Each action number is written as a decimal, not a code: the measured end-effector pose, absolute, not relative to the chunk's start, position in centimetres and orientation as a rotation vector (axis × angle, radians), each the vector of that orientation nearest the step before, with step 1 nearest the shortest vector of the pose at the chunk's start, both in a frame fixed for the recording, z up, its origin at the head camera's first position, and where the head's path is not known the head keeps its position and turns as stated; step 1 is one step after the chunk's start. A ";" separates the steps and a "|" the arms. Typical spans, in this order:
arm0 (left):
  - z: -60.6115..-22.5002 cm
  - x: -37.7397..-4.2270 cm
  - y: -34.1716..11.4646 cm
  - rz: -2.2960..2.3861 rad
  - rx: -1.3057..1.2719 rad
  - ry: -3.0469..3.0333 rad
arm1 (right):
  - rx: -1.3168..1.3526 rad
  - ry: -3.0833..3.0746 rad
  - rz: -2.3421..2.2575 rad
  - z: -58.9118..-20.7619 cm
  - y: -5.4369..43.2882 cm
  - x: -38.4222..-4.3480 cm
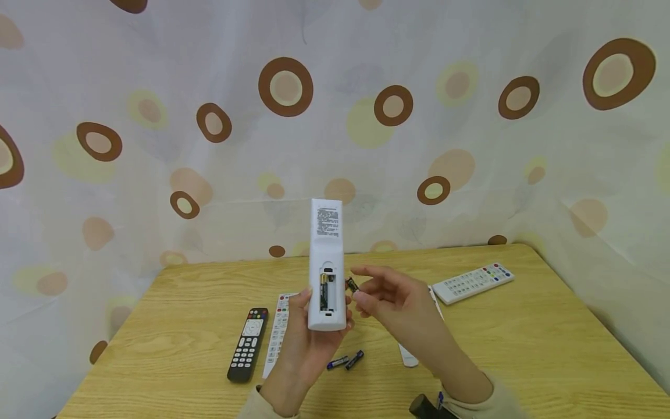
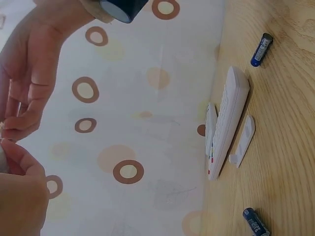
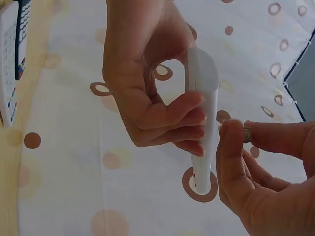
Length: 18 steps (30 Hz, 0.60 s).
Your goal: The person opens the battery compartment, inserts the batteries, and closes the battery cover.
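Note:
In the head view my left hand grips a white remote control upright, its back toward me. Its battery compartment is uncovered, with one battery lying in the left slot and the right slot bare. Just to the right, my right hand pinches a second battery between thumb and fingers, its end showing in the right wrist view. There, the left fingers curl round the side of the remote, a small gap from the right fingertips.
Two loose batteries lie on the wooden table below the hands. A black remote and a white one lie at left, another white remote at right. A small white cover rests beside a remote.

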<state>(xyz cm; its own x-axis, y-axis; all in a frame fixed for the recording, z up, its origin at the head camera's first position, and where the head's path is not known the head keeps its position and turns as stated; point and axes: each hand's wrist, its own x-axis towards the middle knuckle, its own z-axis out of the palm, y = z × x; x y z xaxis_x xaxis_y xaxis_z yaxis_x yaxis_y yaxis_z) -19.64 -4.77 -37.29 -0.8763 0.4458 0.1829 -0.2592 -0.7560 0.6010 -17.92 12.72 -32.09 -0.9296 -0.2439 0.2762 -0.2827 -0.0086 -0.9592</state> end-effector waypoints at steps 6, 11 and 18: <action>-37.4 -19.8 -4.6 2.593 0.522 0.818 | 0.689 -2.200 2.104 -31.9 12.1 -17.4; -37.6 -19.8 -4.6 2.600 0.542 0.835 | 0.763 -2.274 2.104 -31.7 12.1 -17.2; -37.6 -19.8 -4.5 2.599 0.548 0.880 | 0.854 -2.340 2.109 -31.4 12.3 -16.9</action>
